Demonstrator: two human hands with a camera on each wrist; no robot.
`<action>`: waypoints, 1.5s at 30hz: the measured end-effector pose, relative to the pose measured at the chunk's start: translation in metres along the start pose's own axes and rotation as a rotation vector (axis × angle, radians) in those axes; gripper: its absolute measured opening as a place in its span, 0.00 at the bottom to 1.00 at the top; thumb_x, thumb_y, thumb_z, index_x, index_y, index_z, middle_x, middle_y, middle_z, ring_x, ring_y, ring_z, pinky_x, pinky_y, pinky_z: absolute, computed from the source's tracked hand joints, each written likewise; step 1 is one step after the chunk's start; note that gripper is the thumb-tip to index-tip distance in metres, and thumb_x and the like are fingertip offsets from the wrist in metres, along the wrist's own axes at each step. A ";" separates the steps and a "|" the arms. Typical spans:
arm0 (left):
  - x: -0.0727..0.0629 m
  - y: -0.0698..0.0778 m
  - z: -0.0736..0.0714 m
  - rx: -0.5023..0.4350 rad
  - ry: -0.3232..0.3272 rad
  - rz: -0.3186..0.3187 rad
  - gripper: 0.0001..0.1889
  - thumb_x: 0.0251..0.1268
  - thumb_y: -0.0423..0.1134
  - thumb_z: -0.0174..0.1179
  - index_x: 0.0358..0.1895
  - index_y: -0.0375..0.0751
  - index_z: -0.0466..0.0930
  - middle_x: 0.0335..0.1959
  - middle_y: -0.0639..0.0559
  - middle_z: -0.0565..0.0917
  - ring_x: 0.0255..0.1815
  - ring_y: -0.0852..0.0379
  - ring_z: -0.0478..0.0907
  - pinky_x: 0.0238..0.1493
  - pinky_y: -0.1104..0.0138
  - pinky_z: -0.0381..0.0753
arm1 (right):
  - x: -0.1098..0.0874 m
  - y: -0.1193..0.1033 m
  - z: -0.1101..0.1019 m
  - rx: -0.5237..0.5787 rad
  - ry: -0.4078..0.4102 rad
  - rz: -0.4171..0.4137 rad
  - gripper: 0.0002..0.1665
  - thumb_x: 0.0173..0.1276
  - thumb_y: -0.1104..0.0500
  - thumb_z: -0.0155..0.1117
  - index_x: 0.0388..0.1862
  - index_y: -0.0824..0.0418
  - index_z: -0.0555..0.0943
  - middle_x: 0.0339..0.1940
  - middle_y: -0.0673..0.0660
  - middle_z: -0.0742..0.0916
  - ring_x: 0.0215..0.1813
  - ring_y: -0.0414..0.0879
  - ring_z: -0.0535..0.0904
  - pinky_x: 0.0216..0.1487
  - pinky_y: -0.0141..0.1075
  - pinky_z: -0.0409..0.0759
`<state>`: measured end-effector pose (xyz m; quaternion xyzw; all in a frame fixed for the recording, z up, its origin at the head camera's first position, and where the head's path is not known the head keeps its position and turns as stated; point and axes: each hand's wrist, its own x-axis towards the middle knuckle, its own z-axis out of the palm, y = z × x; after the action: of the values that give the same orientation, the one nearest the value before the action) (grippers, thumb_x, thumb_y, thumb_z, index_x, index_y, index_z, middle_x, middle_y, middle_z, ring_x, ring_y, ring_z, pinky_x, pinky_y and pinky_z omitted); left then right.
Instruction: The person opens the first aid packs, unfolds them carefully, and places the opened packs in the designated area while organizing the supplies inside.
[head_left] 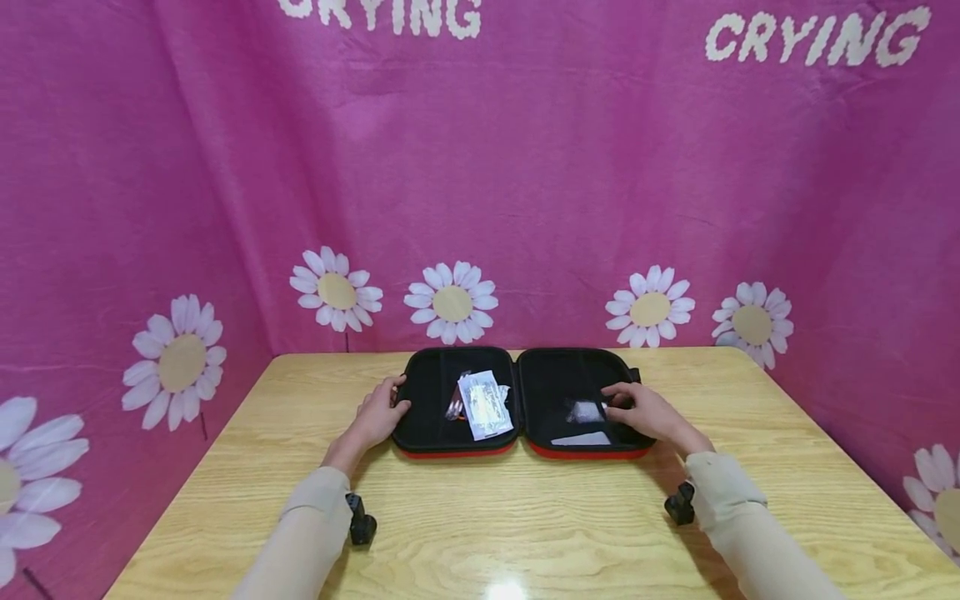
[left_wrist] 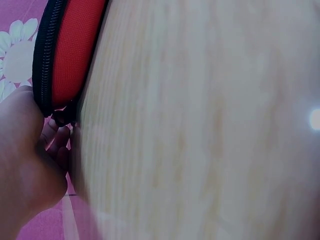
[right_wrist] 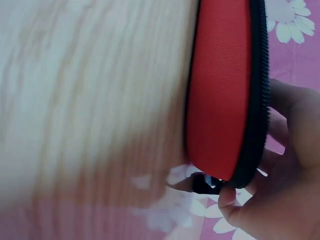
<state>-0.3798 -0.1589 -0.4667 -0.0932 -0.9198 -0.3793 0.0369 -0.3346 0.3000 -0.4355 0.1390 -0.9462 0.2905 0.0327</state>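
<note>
An open zippered case (head_left: 422, 400), black inside and red outside, lies flat with its two halves side by side. My left hand (head_left: 379, 412) grips the left half's outer rim, thumb over the edge and fingers curled beside it. My right hand (head_left: 641, 410) reaches over the right half's outer edge, and its thumb and finger pinch the end of a small clear packet (head_left: 585, 412). Close below it, a flat white piece (head_left: 581, 439) lies by the front rim. A white printed sachet (head_left: 486, 406) rests in the left half, partly covering a clear packet with reddish contents (head_left: 456, 407).
The case stands near the back of a wood-grain table (head_left: 465, 525). Behind it hangs a pink curtain (head_left: 540, 183) with daisies. A black zipper pull (right_wrist: 207, 183) sticks out at the case's outer right corner. Black cameras are strapped to both wrists.
</note>
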 end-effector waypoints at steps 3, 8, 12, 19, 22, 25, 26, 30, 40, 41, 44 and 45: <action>0.001 0.000 0.001 0.003 -0.002 0.004 0.27 0.72 0.39 0.54 0.72 0.38 0.63 0.56 0.35 0.74 0.59 0.37 0.67 0.62 0.43 0.59 | -0.002 -0.001 -0.002 0.011 0.033 0.017 0.20 0.68 0.59 0.66 0.54 0.69 0.81 0.41 0.63 0.86 0.44 0.53 0.80 0.51 0.50 0.78; 0.001 -0.001 0.002 0.006 0.002 -0.009 0.27 0.72 0.39 0.55 0.72 0.40 0.64 0.55 0.36 0.74 0.60 0.38 0.67 0.63 0.43 0.59 | -0.001 -0.009 -0.003 -0.029 0.052 0.084 0.14 0.68 0.58 0.64 0.46 0.66 0.85 0.42 0.62 0.89 0.45 0.53 0.81 0.54 0.53 0.78; 0.001 0.000 0.001 0.011 0.007 -0.004 0.27 0.72 0.39 0.55 0.72 0.40 0.64 0.54 0.37 0.75 0.58 0.38 0.67 0.62 0.44 0.60 | 0.002 -0.017 0.001 -0.020 0.079 0.069 0.15 0.68 0.61 0.63 0.48 0.69 0.84 0.41 0.64 0.89 0.44 0.54 0.83 0.52 0.52 0.79; 0.000 0.001 0.001 0.006 0.031 0.023 0.26 0.70 0.38 0.55 0.70 0.38 0.67 0.50 0.37 0.77 0.55 0.38 0.70 0.56 0.44 0.63 | 0.005 -0.025 0.008 0.073 0.072 0.045 0.20 0.72 0.61 0.58 0.58 0.74 0.77 0.34 0.62 0.87 0.32 0.47 0.82 0.37 0.38 0.78; -0.001 0.002 0.001 -0.003 0.025 0.019 0.26 0.71 0.38 0.55 0.70 0.38 0.66 0.51 0.37 0.76 0.56 0.38 0.69 0.57 0.44 0.62 | 0.005 -0.028 0.009 0.114 0.050 0.080 0.24 0.74 0.57 0.58 0.60 0.73 0.75 0.28 0.58 0.85 0.26 0.43 0.79 0.33 0.35 0.75; -0.002 0.003 0.000 -0.005 0.021 0.013 0.26 0.71 0.38 0.55 0.70 0.38 0.66 0.51 0.37 0.76 0.55 0.38 0.69 0.58 0.44 0.62 | 0.003 -0.029 0.010 0.117 0.030 0.104 0.27 0.74 0.55 0.58 0.62 0.73 0.73 0.30 0.57 0.86 0.25 0.42 0.80 0.35 0.35 0.75; -0.002 0.003 0.000 -0.002 0.019 0.010 0.26 0.71 0.39 0.55 0.71 0.39 0.66 0.51 0.38 0.76 0.55 0.38 0.69 0.58 0.44 0.62 | 0.003 -0.029 0.010 0.121 0.028 0.116 0.27 0.74 0.54 0.58 0.63 0.73 0.72 0.31 0.57 0.87 0.24 0.43 0.80 0.36 0.35 0.75; -0.001 0.002 -0.001 0.003 0.015 0.004 0.27 0.71 0.39 0.55 0.71 0.39 0.65 0.51 0.38 0.75 0.55 0.39 0.69 0.57 0.45 0.62 | 0.002 -0.031 0.010 0.171 -0.004 0.144 0.31 0.74 0.54 0.59 0.67 0.73 0.68 0.35 0.60 0.88 0.24 0.44 0.81 0.34 0.36 0.77; 0.000 -0.001 0.001 0.002 0.012 0.009 0.27 0.72 0.39 0.55 0.71 0.39 0.65 0.51 0.38 0.76 0.56 0.39 0.69 0.57 0.45 0.62 | 0.001 -0.036 0.012 0.243 -0.045 0.197 0.35 0.72 0.53 0.61 0.71 0.69 0.65 0.42 0.63 0.84 0.30 0.46 0.79 0.37 0.39 0.76; -0.001 -0.001 0.000 -0.002 0.013 0.007 0.27 0.72 0.39 0.55 0.71 0.39 0.65 0.51 0.38 0.76 0.56 0.39 0.69 0.58 0.45 0.61 | 0.001 -0.036 0.013 0.234 -0.041 0.199 0.35 0.72 0.52 0.62 0.71 0.68 0.66 0.44 0.64 0.84 0.34 0.47 0.79 0.41 0.40 0.76; -0.001 0.000 0.000 -0.005 0.017 0.004 0.27 0.71 0.39 0.55 0.71 0.39 0.65 0.51 0.38 0.76 0.56 0.39 0.69 0.58 0.45 0.61 | 0.002 -0.035 0.013 0.211 -0.029 0.201 0.35 0.71 0.49 0.62 0.71 0.65 0.67 0.52 0.66 0.82 0.48 0.53 0.79 0.55 0.47 0.75; -0.001 0.001 0.000 -0.007 0.015 0.003 0.27 0.71 0.39 0.55 0.71 0.39 0.65 0.51 0.38 0.75 0.56 0.39 0.69 0.58 0.45 0.61 | 0.002 -0.035 0.013 0.211 -0.031 0.199 0.35 0.71 0.49 0.62 0.71 0.65 0.67 0.55 0.68 0.81 0.52 0.56 0.78 0.59 0.51 0.74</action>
<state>-0.3782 -0.1584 -0.4665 -0.0916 -0.9181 -0.3831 0.0442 -0.3264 0.2645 -0.4272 0.0518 -0.9199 0.3878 -0.0254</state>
